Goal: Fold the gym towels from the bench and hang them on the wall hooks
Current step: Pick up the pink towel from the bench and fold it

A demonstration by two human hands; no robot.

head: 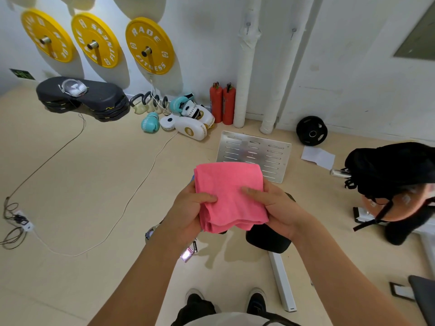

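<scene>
Below pink towel (229, 196): metal plate (253, 154), bench (268, 238).

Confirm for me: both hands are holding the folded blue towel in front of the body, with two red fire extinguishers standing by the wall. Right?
Not quite. The towel is pink, not blue. The head view shows the left hand and right hand holding it folded in front of the body, with two red fire extinguishers standing by the wall.
</scene>
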